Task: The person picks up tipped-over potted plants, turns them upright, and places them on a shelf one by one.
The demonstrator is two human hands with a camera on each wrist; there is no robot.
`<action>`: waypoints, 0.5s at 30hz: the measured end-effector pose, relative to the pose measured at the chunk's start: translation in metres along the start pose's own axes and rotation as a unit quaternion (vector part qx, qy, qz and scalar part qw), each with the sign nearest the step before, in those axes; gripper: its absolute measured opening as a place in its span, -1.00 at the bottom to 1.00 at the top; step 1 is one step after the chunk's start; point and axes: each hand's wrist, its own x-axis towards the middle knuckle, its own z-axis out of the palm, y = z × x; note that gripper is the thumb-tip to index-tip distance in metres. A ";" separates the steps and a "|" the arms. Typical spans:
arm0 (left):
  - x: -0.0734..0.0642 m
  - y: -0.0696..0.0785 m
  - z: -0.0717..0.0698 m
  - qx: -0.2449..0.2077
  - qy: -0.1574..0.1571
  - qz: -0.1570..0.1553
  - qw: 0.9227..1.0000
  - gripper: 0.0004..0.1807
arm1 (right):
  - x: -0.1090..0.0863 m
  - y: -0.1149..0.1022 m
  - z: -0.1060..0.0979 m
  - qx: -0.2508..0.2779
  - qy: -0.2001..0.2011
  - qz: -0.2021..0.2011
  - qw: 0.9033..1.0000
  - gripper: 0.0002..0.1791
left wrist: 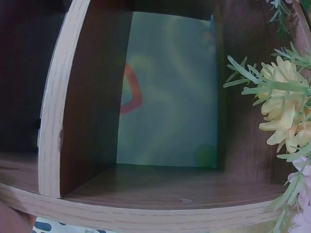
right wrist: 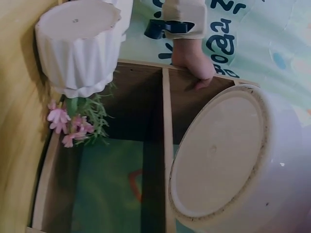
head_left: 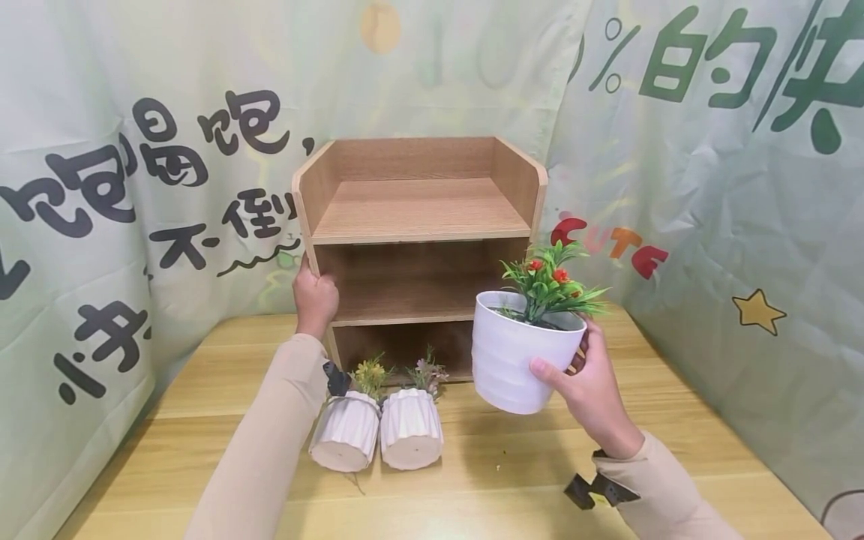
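Observation:
My right hand (head_left: 594,386) holds a white flowerpot (head_left: 516,360) above the table, thumb on its near wall. Green leaves with red flowers (head_left: 556,281) grow from it; the right wrist view shows its round underside (right wrist: 218,155). My left hand (head_left: 315,298) grips the left side panel of a wooden shelf unit (head_left: 425,206), with some fingers hidden behind the panel. In front of the lowest compartment, two fluted white pots lie tipped, bases facing me. The left pot (head_left: 346,431) bears yellow flowers (head_left: 370,376); the right pot (head_left: 412,427) bears pinkish flowers (head_left: 427,373).
The unit stands on a light wooden table (head_left: 675,450) and has a top tray and two compartments below. A printed cloth (head_left: 709,187) hangs behind and along both sides. Each sleeve carries a small black wrist device, such as the right one (head_left: 601,491).

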 end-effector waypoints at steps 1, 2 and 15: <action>0.000 0.000 0.000 0.000 0.000 -0.001 1.000 -0.38 | 0.001 -0.002 0.000 0.001 0.001 -0.004 1.000 -0.06; 0.000 0.000 0.000 -0.001 -0.001 -0.001 1.000 -0.38 | 0.002 -0.003 0.000 0.003 0.001 -0.008 1.000 -0.06; 0.000 -0.002 -0.001 -0.001 -0.005 0.002 1.000 -0.35 | 0.012 -0.019 0.003 0.037 0.001 -0.039 0.999 -0.06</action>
